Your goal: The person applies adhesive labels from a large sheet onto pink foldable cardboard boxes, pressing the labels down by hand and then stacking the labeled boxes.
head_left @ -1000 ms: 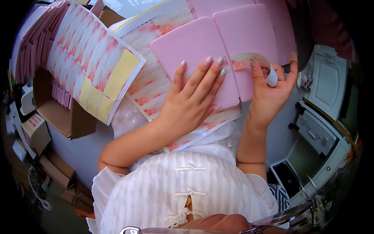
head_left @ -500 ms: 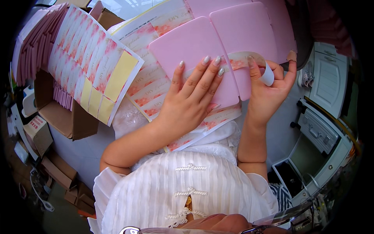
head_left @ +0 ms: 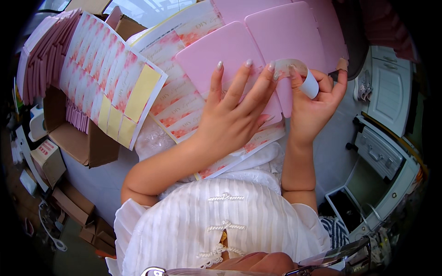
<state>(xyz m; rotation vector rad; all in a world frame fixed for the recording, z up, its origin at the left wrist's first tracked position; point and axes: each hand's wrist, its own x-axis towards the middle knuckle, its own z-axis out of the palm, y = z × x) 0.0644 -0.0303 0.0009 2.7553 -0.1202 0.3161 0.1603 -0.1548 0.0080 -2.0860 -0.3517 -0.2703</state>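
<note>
A pink hinged plastic case [head_left: 216,46] lies unfolded flat on top of sheets of printed labels over my lap. My left hand [head_left: 237,103] rests over its near part with fingers spread, the index fingertip at the left end of a curling sticker [head_left: 310,85]. Between thumb and bent fingers, my right hand [head_left: 316,101] pinches the sticker's free end, which bends up off the case with its pale underside showing. The little finger of that hand, wrapped in a bandage [head_left: 342,64], sticks out. Part of the sticker is hidden beneath my left fingers.
A label sheet [head_left: 103,69] with bare yellow backing patches hangs over an open cardboard box [head_left: 83,145] on the left. Stacked pink cases [head_left: 48,55] stand at the far left. More pink cases [head_left: 327,32] lie beyond. White cabinets [head_left: 389,89] are at right.
My left hand's fingers have spread and lifted, the index shifting right toward the sticker. My right hand has moved slightly left and down, and the sticker now curls up more.
</note>
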